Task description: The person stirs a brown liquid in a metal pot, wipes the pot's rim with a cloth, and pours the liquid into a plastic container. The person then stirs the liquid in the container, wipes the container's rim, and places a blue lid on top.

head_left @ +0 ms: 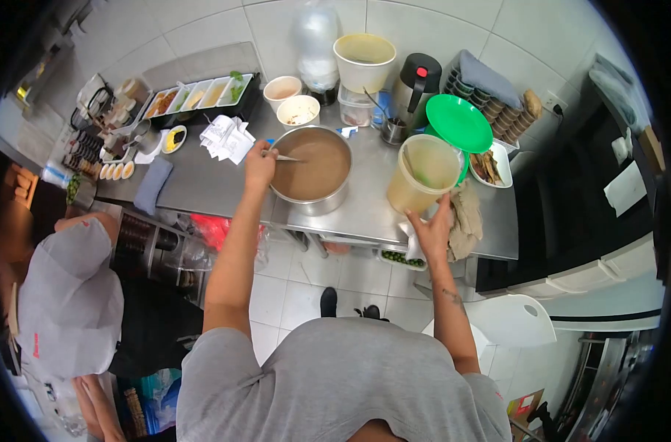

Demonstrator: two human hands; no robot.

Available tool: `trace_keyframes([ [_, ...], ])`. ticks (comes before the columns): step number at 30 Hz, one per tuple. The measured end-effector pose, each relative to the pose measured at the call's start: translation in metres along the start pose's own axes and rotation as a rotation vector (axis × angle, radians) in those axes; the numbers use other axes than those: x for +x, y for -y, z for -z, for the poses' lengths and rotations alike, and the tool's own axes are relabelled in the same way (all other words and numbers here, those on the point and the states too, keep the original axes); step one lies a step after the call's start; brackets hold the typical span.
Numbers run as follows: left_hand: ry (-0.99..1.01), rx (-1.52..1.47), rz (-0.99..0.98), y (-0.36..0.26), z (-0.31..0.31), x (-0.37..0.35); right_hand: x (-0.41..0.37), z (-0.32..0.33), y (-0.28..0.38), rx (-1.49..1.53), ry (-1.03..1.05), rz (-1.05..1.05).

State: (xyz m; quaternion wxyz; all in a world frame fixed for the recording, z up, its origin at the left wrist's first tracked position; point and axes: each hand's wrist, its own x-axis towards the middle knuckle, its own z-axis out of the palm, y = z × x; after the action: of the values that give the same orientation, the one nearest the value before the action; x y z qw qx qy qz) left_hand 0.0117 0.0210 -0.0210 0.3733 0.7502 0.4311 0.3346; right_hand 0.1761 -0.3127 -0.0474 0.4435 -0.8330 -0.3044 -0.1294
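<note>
1. Currently, my left hand (260,168) is closing its fingers around the handle of a spoon (285,158), and the handle is lying low across the rim of the pot (317,205).
2. The spoon's far end is dipping into the brown liquid (313,166) that is filling the pot almost to the top. I judge that this flat, low grip is giving control without splashing.
3. The pot is standing on the table (210,184) near its front edge, directly ahead of me, so my left arm is reaching it without stretching.
4. My right hand (433,230) is lying open, with fingers spread apart, against the lower wall of the tub (422,173). It is touching the tub but not clamping it. I judge that this contact is steadying the tub at the table edge.
5. The tub is standing upright just beside the pot, on its right, and is holding pale yellowish liquid. Being that close, the two vessels are sitting within one short reach of each other.
6. A cloth (466,217) is lying crumpled just right of my right hand, probably for wiping spills.
7. A green lid (459,121) is leaning behind the tub, off it and out of the way.
8. A co-worker in a grey cap (74,295) is bending at the table's left end, well apart from both my hands.
</note>
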Motion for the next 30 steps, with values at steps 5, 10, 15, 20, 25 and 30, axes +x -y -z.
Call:
trace_keyframes([
  [5, -0.011, 0.012, 0.031, 0.013, 0.008, 0.007, 0.003, -0.032, 0.024, 0.146, 0.088, -0.14],
  [10, -0.059, -0.005, 0.025, 0.005, 0.018, -0.005, -0.001, -0.049, 0.067, 0.2, 0.228, -0.394],
  [15, -0.078, 0.013, -0.013, 0.004, 0.017, -0.006, -0.013, -0.078, 0.072, 0.424, 0.243, -0.319],
  [20, -0.077, 0.043, -0.035, 0.012, 0.016, 0.004, 0.015, -0.073, 0.024, 0.562, 0.007, -0.143],
  [25, -0.015, 0.06, 0.019, 0.003, 0.019, 0.006, 0.106, -0.022, 0.06, 0.624, 0.163, -0.293],
  [30, 0.015, 0.055, -0.039, 0.01, 0.019, 0.013, 0.1, -0.032, 0.064, 0.887, 0.318, -0.387],
])
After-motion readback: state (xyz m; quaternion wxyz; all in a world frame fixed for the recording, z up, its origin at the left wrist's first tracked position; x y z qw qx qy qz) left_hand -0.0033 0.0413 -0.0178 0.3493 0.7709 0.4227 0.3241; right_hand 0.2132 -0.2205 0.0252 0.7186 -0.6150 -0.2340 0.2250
